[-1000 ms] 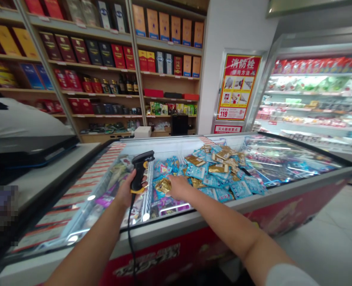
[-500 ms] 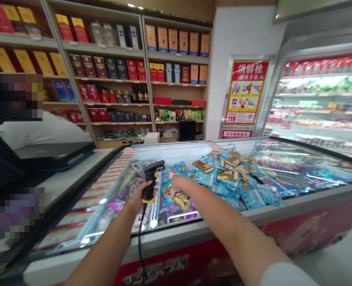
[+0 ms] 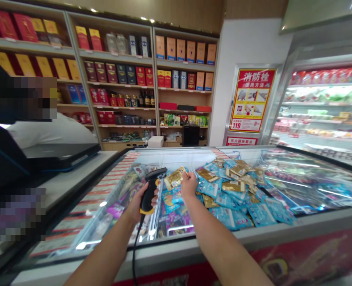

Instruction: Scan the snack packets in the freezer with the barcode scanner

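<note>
The right hand (image 3: 189, 185) hides the gold packet's (image 3: 174, 179) near end.

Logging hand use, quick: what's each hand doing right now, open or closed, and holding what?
Left hand: closed, holding the scanner.
Right hand: closed, pinching a gold packet by its edge.
</note>
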`<state>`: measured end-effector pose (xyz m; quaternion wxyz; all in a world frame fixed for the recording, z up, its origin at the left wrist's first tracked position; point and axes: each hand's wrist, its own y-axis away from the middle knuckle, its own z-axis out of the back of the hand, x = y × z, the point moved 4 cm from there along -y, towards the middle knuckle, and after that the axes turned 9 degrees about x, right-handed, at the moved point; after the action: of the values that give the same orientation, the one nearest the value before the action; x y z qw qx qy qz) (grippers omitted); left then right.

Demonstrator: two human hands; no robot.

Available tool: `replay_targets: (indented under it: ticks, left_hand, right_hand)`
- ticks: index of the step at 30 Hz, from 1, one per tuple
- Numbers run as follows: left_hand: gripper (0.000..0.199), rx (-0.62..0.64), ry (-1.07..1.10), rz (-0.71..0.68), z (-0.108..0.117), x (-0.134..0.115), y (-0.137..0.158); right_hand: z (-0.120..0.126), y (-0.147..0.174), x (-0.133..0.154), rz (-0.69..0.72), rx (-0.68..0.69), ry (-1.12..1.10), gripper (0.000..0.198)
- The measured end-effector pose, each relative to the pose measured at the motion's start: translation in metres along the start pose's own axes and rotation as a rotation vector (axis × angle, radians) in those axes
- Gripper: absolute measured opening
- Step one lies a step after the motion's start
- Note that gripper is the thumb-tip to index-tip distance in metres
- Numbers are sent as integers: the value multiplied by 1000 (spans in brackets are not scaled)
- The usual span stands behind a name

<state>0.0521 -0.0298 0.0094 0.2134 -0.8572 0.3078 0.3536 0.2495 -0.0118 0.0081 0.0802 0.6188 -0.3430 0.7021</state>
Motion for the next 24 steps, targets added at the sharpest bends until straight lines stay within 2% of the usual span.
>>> replay_targets:
  ticks: [1, 7, 12, 18, 24]
  left_hand:
    - [22, 7, -2, -10, 0, 1, 0]
    - [34, 87, 26, 48, -5, 6, -1]
    - [33, 51, 37, 34, -7, 5, -1]
    - [31, 34, 25, 53, -9, 2, -8]
    - [27, -3, -9, 70, -10, 7, -15]
  right_hand:
    - [1, 0, -3, -42, -24, -45, 20]
    - [-6, -5, -14, -182, 105, -251, 5]
    - [-11, -8, -20, -290, 176, -331, 6]
    - [-9, -9, -27, -254, 135, -226, 10]
    - [-17, -10, -47, -219, 124, -143, 20]
